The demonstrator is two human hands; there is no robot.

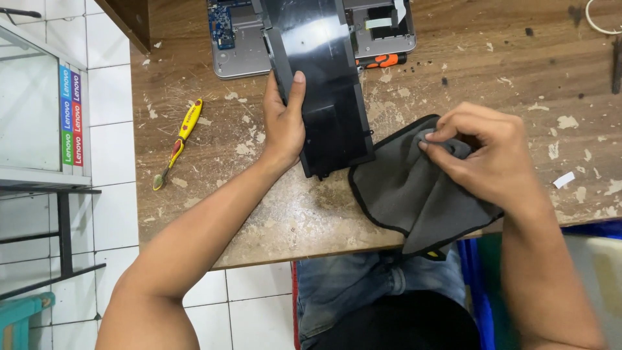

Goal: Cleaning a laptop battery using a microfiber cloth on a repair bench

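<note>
- Near the tabletop (214, 214) front edge, left hand (283, 123) grips black panel (324, 97), steadying it.
- Right hand (483, 152) pinches grey cloth (408, 194), bunched for wiping.

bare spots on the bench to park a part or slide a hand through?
Free: the worn wood between the yellow toothbrush and the left hand, and the right stretch past the right hand, only paint flecks and a white scrap. Crowded: centre, where the black panel, open laptop base, orange-handled tool and grey cloth meet.
</note>
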